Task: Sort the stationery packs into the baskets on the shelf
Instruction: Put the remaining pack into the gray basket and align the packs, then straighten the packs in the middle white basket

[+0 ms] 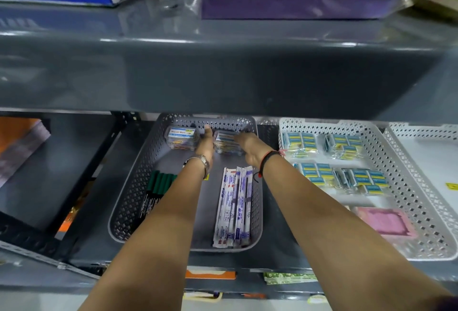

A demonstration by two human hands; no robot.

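Note:
Both arms reach into a grey perforated basket (pixel 138 187) on the lower shelf. At its far end stand two clear plastic packs. My left hand (pixel 206 143) lies flat against the left side of the right-hand clear pack (pixel 226 142), and my right hand (pixel 249 146) holds that pack's right side. The other clear pack (pixel 182 137), with a blue-and-white label, sits just left of my left hand. White-and-blue wrapped packs (pixel 235 206) lie lengthwise in the basket's right half. Green-capped markers (pixel 158 184) lie along its left wall.
A white perforated basket (pixel 406 182) to the right holds several blue-and-yellow small box packs (pixel 301 144) and a pink pack (pixel 383 220). Another white basket (pixel 426 132) stands further right. The grey upper shelf (pixel 223 78) overhangs the baskets and carries a blue box and pink and purple paper.

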